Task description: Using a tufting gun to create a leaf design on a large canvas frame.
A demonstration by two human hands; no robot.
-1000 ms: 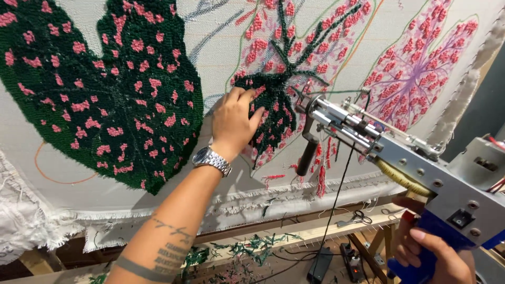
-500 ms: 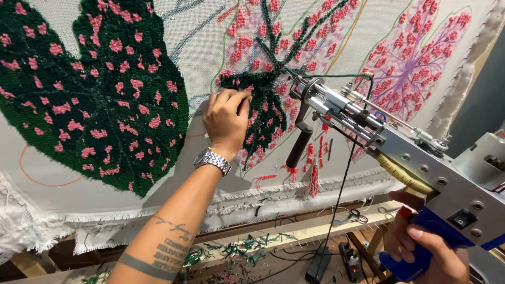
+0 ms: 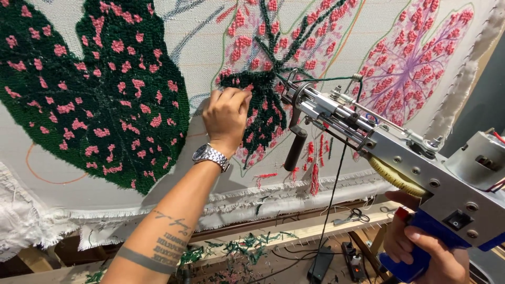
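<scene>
A stretched white cloth [image 3: 210, 42] fills the view, tufted with a dark green leaf dotted pink [image 3: 94, 94], a half-filled pink and green leaf [image 3: 263, 89] and a purple-pink leaf [image 3: 415, 58]. My left hand [image 3: 227, 117], a silver watch on its wrist, presses its bent fingers against the cloth at the edge of the dark green tufting. My right hand [image 3: 421, 247] grips the blue handle of a metal tufting gun [image 3: 400, 152]. The gun's tip rests at the cloth beside my left hand, and green yarn runs into it.
A wooden frame bar [image 3: 294, 231] runs under the cloth's frayed lower edge. Yarn scraps [image 3: 231, 252] litter the floor below, next to a power strip [image 3: 355, 260], black cables and scissors [image 3: 350, 217] on the bar. Loose red yarn ends [image 3: 314, 179] hang from the cloth.
The view has shifted down and left across the cloth. My left hand has slid up the tufted edge, and the gun has followed it upward.
</scene>
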